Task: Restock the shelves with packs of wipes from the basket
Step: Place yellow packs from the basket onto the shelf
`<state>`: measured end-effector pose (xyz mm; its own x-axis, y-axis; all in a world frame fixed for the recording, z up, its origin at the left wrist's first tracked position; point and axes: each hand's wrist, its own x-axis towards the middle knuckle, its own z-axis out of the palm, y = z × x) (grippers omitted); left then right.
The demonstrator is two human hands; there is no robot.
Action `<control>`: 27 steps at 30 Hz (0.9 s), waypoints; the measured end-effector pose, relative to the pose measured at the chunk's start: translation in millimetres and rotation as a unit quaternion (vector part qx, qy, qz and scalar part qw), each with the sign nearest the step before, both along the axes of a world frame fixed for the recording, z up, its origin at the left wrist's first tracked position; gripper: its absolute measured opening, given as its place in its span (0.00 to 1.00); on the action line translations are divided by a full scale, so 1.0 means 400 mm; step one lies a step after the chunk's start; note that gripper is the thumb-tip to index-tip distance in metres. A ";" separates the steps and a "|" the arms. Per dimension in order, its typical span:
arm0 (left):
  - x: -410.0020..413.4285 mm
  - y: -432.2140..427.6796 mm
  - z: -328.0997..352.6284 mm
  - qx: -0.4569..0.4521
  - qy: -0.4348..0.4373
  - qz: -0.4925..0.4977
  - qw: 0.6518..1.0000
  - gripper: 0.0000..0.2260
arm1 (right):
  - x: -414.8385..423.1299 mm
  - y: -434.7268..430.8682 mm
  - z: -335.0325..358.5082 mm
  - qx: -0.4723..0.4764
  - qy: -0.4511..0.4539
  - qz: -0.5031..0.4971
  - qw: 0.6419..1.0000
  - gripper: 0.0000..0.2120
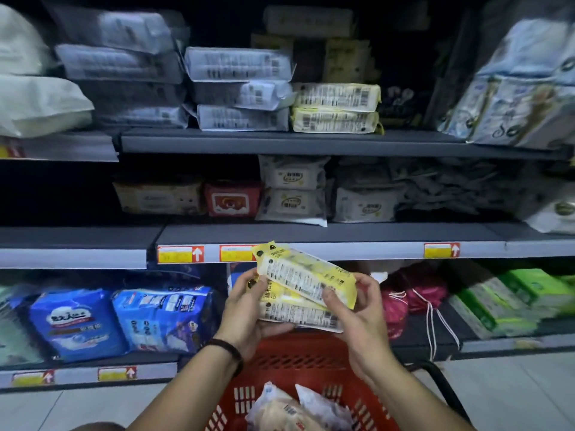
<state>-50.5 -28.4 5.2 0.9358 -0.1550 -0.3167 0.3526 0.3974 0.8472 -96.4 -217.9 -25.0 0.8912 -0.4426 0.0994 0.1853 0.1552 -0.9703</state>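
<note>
Both forearms reached forward and up from 6 o'clock. Left hand (245,309), a dark band at its wrist, cupped the near end of the yellow wipes packs (306,286), grip clenched on them. Right hand (357,309) pinched the top pack's far end, thumb over its label. Packs were held mid-air at centre, below the middle shelf (326,234). Red basket (298,362) sat at 6 o'clock, holding pale wrapped packs (286,409). Matching yellow packs (336,107) lay stacked on the upper shelf at 12 o'clock.

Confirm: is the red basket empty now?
No. The red basket holds at least two more packs at its bottom, below the yellow packs that both hands hold.
</note>
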 end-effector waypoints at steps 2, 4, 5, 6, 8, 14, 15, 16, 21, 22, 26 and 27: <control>-0.008 -0.008 0.011 -0.013 -0.021 0.001 1.000 0.13 | 0.001 0.005 0.007 -0.008 -0.007 -0.007 1.000 0.37; -0.012 -0.006 0.023 -0.014 -0.050 -0.015 0.999 0.16 | 0.002 0.004 0.026 -0.001 -0.015 -0.022 1.000 0.39; -0.013 -0.003 0.027 -0.012 -0.068 -0.030 0.997 0.20 | 0.002 0.001 0.039 -0.004 -0.019 -0.025 0.999 0.39; -0.013 0.001 0.033 -0.006 -0.086 -0.050 0.995 0.25 | -0.001 -0.004 0.057 -0.017 -0.023 -0.029 0.999 0.38; -0.016 0.000 0.058 0.023 -0.128 -0.077 0.989 0.34 | -0.007 -0.017 0.098 -0.052 -0.045 -0.042 0.997 0.33; 0.007 -0.039 0.230 0.114 -0.274 -0.064 0.953 0.28 | -0.019 -0.068 0.274 -0.060 -0.100 -0.056 0.992 0.35; 0.011 -0.044 0.270 0.135 -0.301 -0.059 0.942 0.27 | -0.017 -0.078 0.314 -0.065 -0.109 -0.062 0.990 0.33; 0.015 -0.050 0.311 0.153 -0.325 -0.054 0.932 0.27 | -0.012 -0.091 0.358 -0.077 -0.118 -0.065 0.988 0.31; 0.064 -0.100 0.502 0.252 -0.386 -0.016 0.887 0.31 | 0.044 -0.160 0.583 -0.150 -0.163 -0.074 0.972 0.27; 0.077 -0.112 0.537 0.263 -0.392 -0.006 0.882 0.33 | 0.063 -0.170 0.624 -0.163 -0.167 -0.079 0.969 0.28; 0.135 -0.163 0.680 0.255 -0.416 0.017 0.873 0.30 | 0.158 -0.208 0.757 -0.158 -0.170 -0.092 0.968 0.28; 0.148 -0.177 0.717 0.258 -0.421 0.016 0.869 0.29 | 0.184 -0.218 0.786 -0.153 -0.173 -0.093 0.968 0.28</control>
<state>8.8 -99.2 292.0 0.8708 -0.1648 0.4633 -0.4834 -0.1144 0.8679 -22.8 -304.9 289.4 0.6883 -0.4956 0.5298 0.5047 -0.1975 -0.8404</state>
